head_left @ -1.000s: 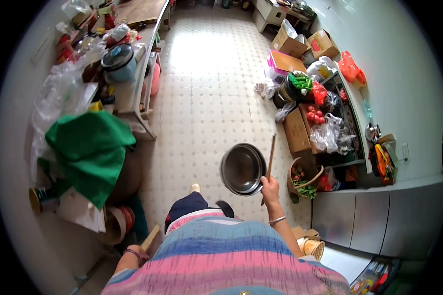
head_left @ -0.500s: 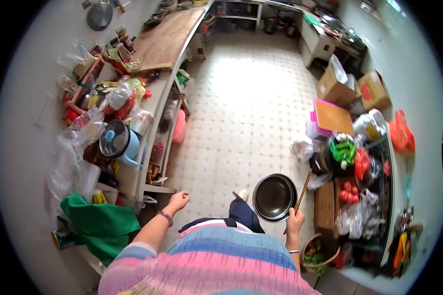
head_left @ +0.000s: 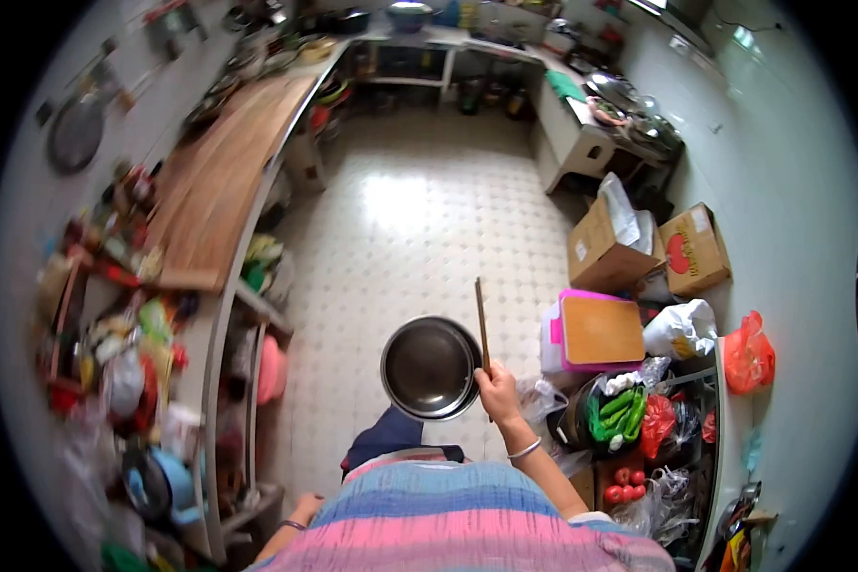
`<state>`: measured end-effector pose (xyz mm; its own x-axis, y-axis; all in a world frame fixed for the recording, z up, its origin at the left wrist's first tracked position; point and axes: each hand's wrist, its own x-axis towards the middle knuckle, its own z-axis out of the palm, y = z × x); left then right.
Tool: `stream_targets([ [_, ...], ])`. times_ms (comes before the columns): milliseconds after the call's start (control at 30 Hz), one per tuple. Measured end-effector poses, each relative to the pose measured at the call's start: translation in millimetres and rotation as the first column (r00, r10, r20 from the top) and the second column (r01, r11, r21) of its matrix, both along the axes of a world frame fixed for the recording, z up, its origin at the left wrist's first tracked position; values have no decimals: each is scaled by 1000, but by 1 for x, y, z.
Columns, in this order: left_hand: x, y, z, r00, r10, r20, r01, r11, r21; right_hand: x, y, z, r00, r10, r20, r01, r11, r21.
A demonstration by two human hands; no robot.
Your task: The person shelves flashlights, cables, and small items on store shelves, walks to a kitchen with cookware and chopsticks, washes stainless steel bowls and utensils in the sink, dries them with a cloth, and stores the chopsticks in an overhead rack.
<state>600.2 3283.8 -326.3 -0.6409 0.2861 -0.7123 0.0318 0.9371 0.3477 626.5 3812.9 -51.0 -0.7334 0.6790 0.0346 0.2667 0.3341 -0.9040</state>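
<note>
My right hand [head_left: 498, 389] is closed on the rim of a round metal bowl [head_left: 427, 367] with a dark-looking inside. A second rim shows along its edge, so two bowls appear stacked. The same hand grips a pair of brown chopsticks [head_left: 482, 319], pointing up and away. Nothing can be made out inside the bowl apart from a light reflection. Down by my left side, my left hand [head_left: 305, 510] hangs with its fingers loosely curled and nothing visible in it. It is nearest the lower shelf end [head_left: 257, 505].
On the left runs a counter with a wooden board [head_left: 229, 162] and a blue pot [head_left: 162, 481]. To the right stand a pink-edged box with an orange lid [head_left: 601, 329], green peppers [head_left: 624, 415], tomatoes [head_left: 624, 486] and cardboard boxes [head_left: 696, 250]. Tiled floor [head_left: 381, 257] lies ahead.
My view has shifted forward and turned, so the left counter sits farther left and lower. The bowl and chopsticks now appear more central. My left hand has dropped closer to my body.
</note>
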Motion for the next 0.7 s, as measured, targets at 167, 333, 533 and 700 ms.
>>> stream_targets([
  [167,-222,222,57,991,54,123,-66,993,99,-69,118,20,990,-141,9,139,985,100],
  [333,-427,491,118,909,-268,-320,373,866,334,-117,239,8,930,-368,1,366,924,109],
  [533,-475,787,264,875,-277,398,-97,704,704,-200,397,-18,893,-448,38,447,894,35],
  [700,-520,925,275,727,-292,621,-329,645,690,-319,538,8,946,-323,13,319,942,106],
])
